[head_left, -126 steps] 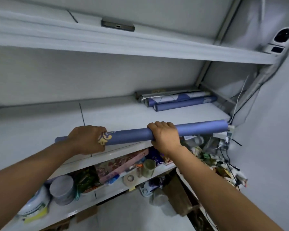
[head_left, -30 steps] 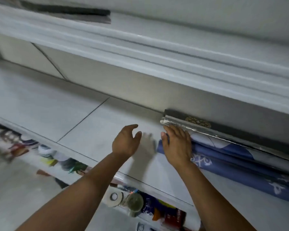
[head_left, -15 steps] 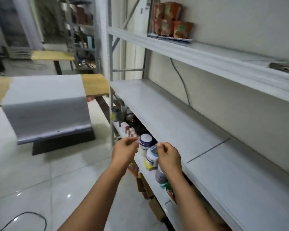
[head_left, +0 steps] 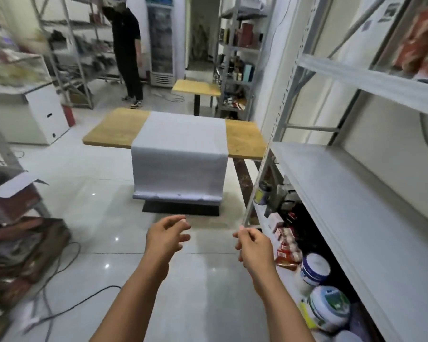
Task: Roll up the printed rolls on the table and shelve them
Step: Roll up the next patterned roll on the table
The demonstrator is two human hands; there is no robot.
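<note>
Left hand (head_left: pixel 167 236) and right hand (head_left: pixel 253 244) are loosely curled; a draped sheet (head_left: pixel 181 149) hides much of the table (head_left: pixel 114 129).

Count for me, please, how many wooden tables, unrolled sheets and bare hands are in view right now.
Wooden tables: 2, near table and far table
Unrolled sheet: 1
Hands: 2, left hand and right hand
Total: 5

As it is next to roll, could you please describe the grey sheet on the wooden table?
The grey sheet is plain, matte and paper-like, lying unrolled across the middle of the wooden table. Its near part hangs over the front edge and ends in a curl in front of the dark base. Only the table visibly touches it.
</note>
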